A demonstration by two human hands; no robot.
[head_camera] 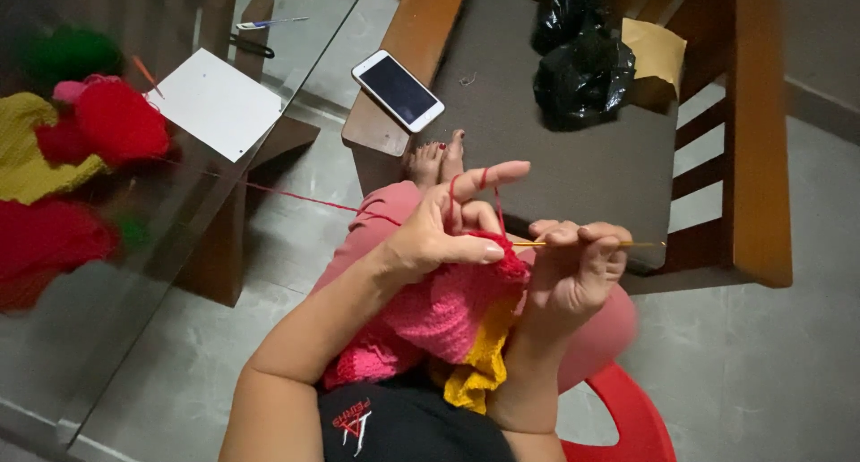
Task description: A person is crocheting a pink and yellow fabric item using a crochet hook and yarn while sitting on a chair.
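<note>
Red yarn [296, 196] is looped over the raised forefinger of the left hand [448, 234], whose other fingers are closed on the pink, red and yellow crocheted piece [448, 314] in the lap. A thin yellow crochet hook [618, 243] is pinched in the right hand [573, 269]. The taut strand, run from the red yarn ball [121, 122] on the glass surface [107, 337] at left, could slip off and stitches be loosened.
</note>
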